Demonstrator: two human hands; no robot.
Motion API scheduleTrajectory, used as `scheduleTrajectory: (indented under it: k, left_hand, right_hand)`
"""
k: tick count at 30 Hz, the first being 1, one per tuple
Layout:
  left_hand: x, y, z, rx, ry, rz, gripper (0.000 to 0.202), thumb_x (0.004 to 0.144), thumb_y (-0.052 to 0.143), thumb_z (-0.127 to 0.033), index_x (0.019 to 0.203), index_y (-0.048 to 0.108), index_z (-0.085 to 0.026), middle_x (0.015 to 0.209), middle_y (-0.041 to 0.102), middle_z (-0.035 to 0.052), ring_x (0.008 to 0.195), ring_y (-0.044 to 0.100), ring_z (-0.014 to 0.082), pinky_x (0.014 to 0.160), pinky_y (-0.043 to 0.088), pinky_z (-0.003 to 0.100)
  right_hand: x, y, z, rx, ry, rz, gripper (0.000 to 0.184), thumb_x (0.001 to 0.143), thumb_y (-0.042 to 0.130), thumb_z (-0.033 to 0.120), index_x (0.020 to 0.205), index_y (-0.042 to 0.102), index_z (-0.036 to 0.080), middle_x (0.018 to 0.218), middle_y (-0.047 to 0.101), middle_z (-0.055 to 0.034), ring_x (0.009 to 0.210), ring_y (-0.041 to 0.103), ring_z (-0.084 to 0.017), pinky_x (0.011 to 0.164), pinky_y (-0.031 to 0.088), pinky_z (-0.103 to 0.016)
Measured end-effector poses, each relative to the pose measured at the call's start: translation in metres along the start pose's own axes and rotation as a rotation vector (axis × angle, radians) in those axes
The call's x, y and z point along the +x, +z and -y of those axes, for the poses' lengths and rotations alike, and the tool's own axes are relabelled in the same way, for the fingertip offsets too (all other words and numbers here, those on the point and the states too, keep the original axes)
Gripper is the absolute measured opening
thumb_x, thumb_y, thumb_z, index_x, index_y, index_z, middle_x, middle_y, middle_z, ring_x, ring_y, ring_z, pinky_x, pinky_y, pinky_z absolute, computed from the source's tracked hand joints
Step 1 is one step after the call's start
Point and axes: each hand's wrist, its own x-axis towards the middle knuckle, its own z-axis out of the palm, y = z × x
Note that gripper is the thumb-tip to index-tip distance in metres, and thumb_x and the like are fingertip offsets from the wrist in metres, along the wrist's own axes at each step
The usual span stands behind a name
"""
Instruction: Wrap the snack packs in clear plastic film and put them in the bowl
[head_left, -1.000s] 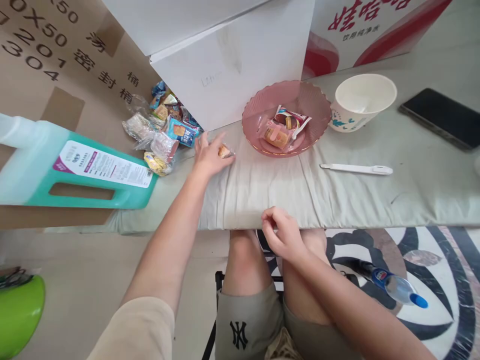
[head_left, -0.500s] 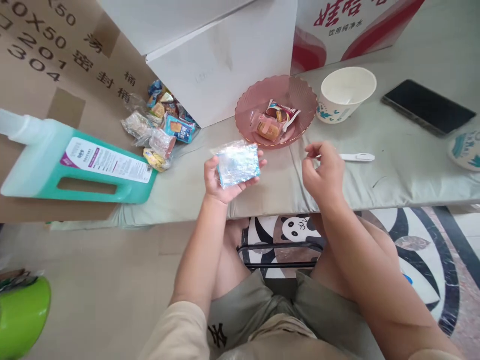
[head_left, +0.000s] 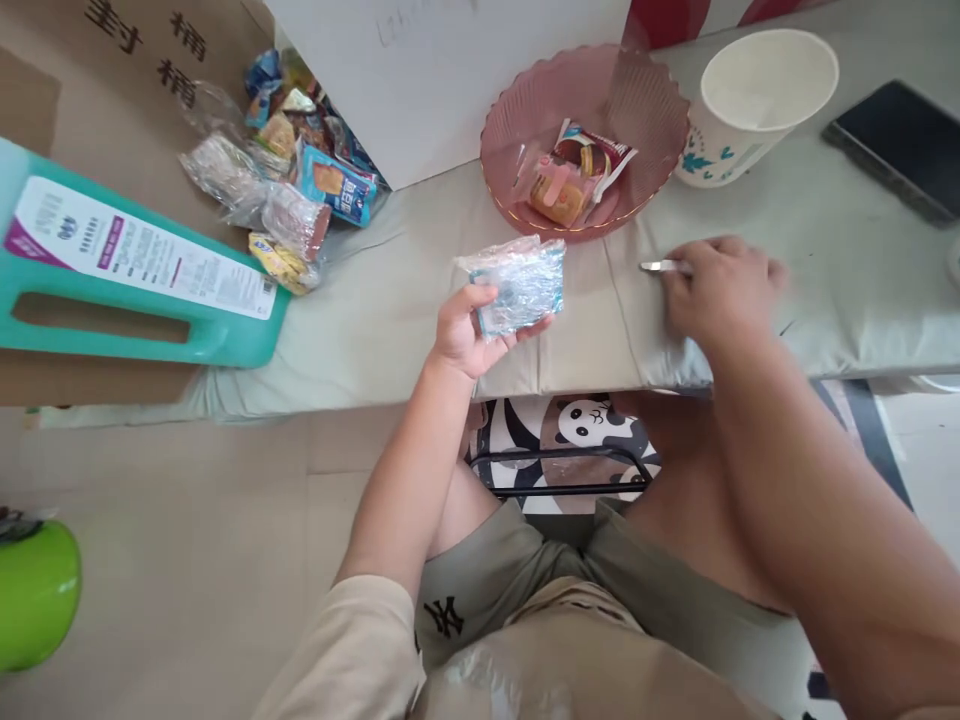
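My left hand [head_left: 466, 330] is closed around a small flat packet [head_left: 523, 288], blue and wrapped in shiny clear plastic, held above the cloth-covered surface. Its thumb presses the packet's near left edge. Over the cloth to the right, my right hand [head_left: 724, 292] has its fingers curled on a small white knife [head_left: 660, 266], whose metallic end sticks out to the left. The palm hides most of the handle, and the fingers are slightly blurred. Behind the packet, a pink scalloped bowl [head_left: 506, 120] holds a few wrapped snacks [head_left: 562, 190].
A paper cup [head_left: 724, 140] stands right of the bowl, with a black phone [head_left: 900, 150] beyond it. Wrapped snacks [head_left: 292, 185] are piled at left beside a green jug [head_left: 217, 335]. A white box [head_left: 442, 100] stands at the back; the cloth's front edge [head_left: 375, 408] runs before my knees.
My right hand has come down onto the white knife and closed on it. My left hand keeps the packet, its thumb now further over it. The view has tilted down and moved closer.
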Motion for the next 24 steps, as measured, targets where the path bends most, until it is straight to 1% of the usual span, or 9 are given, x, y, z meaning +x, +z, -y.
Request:
scheduleTrajectory:
  k: [3, 5, 8, 10, 12, 15, 18, 21, 24]
  left_hand:
    - [-0.004, -0.004, 0.002, 0.031, -0.051, 0.021, 0.057, 0.064, 0.075, -0.036, 0.118, 0.066, -0.02, 0.108, 0.076, 0.0101, 0.12, 0.069, 0.0403, 0.104, 0.057, 0.064]
    - [-0.004, -0.006, 0.004, 0.048, -0.067, 0.046, 0.061, 0.063, 0.076, -0.036, 0.121, 0.066, -0.022, 0.107, 0.077, 0.0097, 0.117, 0.07, 0.0408, 0.103, 0.056, 0.065]
    - [0.002, -0.007, 0.008, 0.092, -0.042, 0.072, 0.063, 0.06, 0.076, -0.032, 0.122, 0.067, -0.025, 0.11, 0.076, 0.0066, 0.117, 0.071, 0.0363, 0.105, 0.057, 0.057]
    - [0.009, -0.006, 0.01, 0.12, -0.043, 0.069, 0.059, 0.059, 0.076, -0.031, 0.118, 0.069, -0.025, 0.108, 0.076, 0.0047, 0.116, 0.071, 0.0325, 0.106, 0.057, 0.051]
    - [0.015, -0.004, 0.011, 0.129, -0.053, 0.065, 0.054, 0.061, 0.076, -0.033, 0.113, 0.07, -0.024, 0.106, 0.076, 0.0046, 0.115, 0.071, 0.0315, 0.106, 0.056, 0.049]
    - [0.019, -0.001, 0.011, 0.123, -0.059, 0.071, 0.049, 0.063, 0.076, -0.036, 0.111, 0.072, -0.023, 0.11, 0.077, 0.0052, 0.115, 0.072, 0.0312, 0.105, 0.057, 0.048]
    - [0.02, 0.001, 0.013, 0.116, -0.095, 0.081, 0.049, 0.065, 0.076, -0.042, 0.109, 0.073, -0.022, 0.113, 0.077, 0.0058, 0.115, 0.072, 0.0318, 0.107, 0.056, 0.049]
    - [0.021, 0.003, 0.016, 0.109, -0.103, 0.061, 0.051, 0.067, 0.071, -0.05, 0.107, 0.073, -0.019, 0.109, 0.078, 0.0079, 0.123, 0.069, 0.0376, 0.111, 0.054, 0.055]
    - [0.022, 0.004, 0.019, 0.109, -0.042, 0.024, 0.052, 0.072, 0.068, -0.053, 0.111, 0.072, -0.019, 0.112, 0.078, 0.0093, 0.134, 0.064, 0.0399, 0.113, 0.052, 0.055]
  right_hand:
    - [-0.012, 0.003, 0.003, 0.096, -0.105, -0.037, 0.033, 0.094, 0.053, 0.03, 0.116, 0.073, 0.016, 0.1, 0.074, -0.0189, 0.099, 0.066, -0.034, 0.092, 0.042, -0.051]
    - [-0.024, 0.005, 0.007, 0.196, -0.194, -0.102, 0.034, 0.097, 0.051, 0.033, 0.119, 0.071, 0.018, 0.097, 0.074, -0.0161, 0.086, 0.066, -0.03, 0.079, 0.044, -0.043]
    - [-0.035, 0.007, 0.014, 0.321, -0.271, -0.223, 0.035, 0.103, 0.047, 0.042, 0.12, 0.069, 0.023, 0.094, 0.073, -0.0123, 0.077, 0.063, -0.026, 0.07, 0.042, -0.038]
    - [-0.036, 0.007, 0.019, 0.388, -0.291, -0.24, 0.036, 0.105, 0.044, 0.046, 0.121, 0.067, 0.024, 0.089, 0.071, -0.0104, 0.072, 0.062, -0.024, 0.066, 0.042, -0.037]
    - [-0.034, 0.006, 0.023, 0.467, -0.3, -0.18, 0.035, 0.105, 0.042, 0.046, 0.118, 0.066, 0.024, 0.081, 0.068, -0.0072, 0.065, 0.059, -0.022, 0.063, 0.041, -0.035]
    - [-0.032, 0.003, 0.028, 0.577, -0.326, -0.015, 0.029, 0.104, 0.043, 0.042, 0.1, 0.064, 0.023, 0.068, 0.062, -0.0023, 0.058, 0.057, -0.018, 0.059, 0.041, -0.032]
    - [-0.036, 0.0, 0.031, 0.636, -0.39, 0.061, 0.024, 0.102, 0.047, 0.036, 0.088, 0.061, 0.023, 0.071, 0.065, -0.0028, 0.064, 0.06, -0.018, 0.06, 0.042, -0.03]
    - [-0.042, 0.0, 0.033, 0.704, -0.469, 0.059, 0.027, 0.104, 0.045, 0.039, 0.095, 0.064, 0.022, 0.077, 0.068, -0.0036, 0.067, 0.061, -0.017, 0.062, 0.044, -0.03]
    - [-0.046, 0.0, 0.036, 0.741, -0.496, 0.101, 0.038, 0.107, 0.04, 0.048, 0.103, 0.067, 0.022, 0.078, 0.067, -0.0031, 0.066, 0.06, -0.016, 0.061, 0.043, -0.029]
